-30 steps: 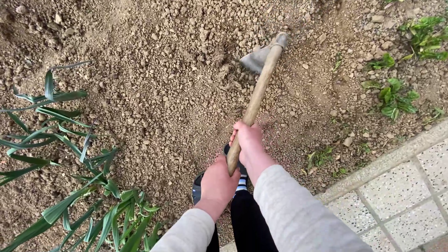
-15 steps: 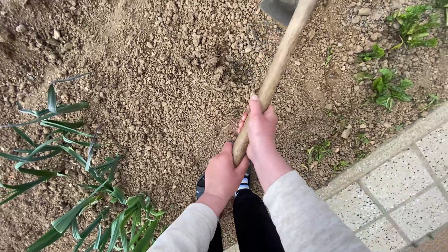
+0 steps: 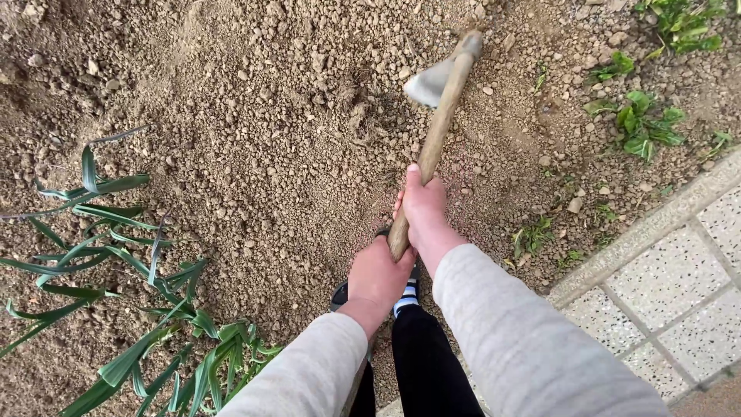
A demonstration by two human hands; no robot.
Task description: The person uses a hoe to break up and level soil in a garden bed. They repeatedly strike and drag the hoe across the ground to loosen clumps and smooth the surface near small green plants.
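Gripped at the butt end in a clenched left hand (image 3: 378, 274) and, just ahead, a right hand (image 3: 423, 207) wrapped round the shaft with thumb laid along it: a long, worn wooden-handled hoe with a grey metal blade (image 3: 434, 131), slanting forward over dry, crumbly brown soil (image 3: 255, 131). Stiff, rough enough not to slip, probably head-heavy, so best held two-handed low on the shaft. Beyond, small green weeds (image 3: 644, 123) near pale speckled paving (image 3: 679, 270).
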